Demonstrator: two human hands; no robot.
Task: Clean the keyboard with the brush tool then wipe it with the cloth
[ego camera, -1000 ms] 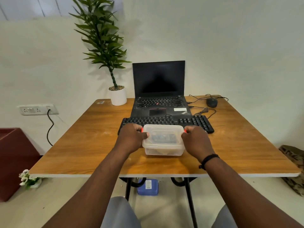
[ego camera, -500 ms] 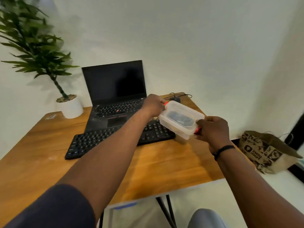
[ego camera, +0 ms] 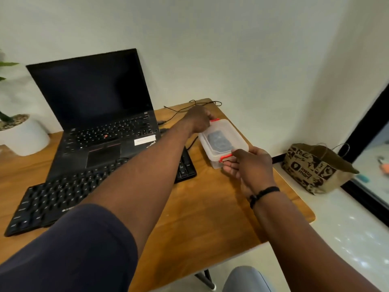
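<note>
A clear plastic box (ego camera: 226,137) with red clips and a dark item inside sits at the table's right side, beyond the keyboard's right end. My left hand (ego camera: 199,120) grips its far end by the far red clip. My right hand (ego camera: 248,165) grips its near end at the near red clip. The black keyboard (ego camera: 63,192) lies across the wooden table (ego camera: 202,207) in front of the laptop, partly hidden by my left arm. No brush or cloth shows outside the box.
An open black laptop (ego camera: 99,114) stands behind the keyboard. A white plant pot (ego camera: 23,133) is at the far left. Cables (ego camera: 185,108) trail by the table's far right corner. A brown paper bag (ego camera: 315,167) sits on the floor to the right.
Both hands carried the box from the table's front middle to the right side, past the keyboard's end, and lowered it to the table. My view swung right.
</note>
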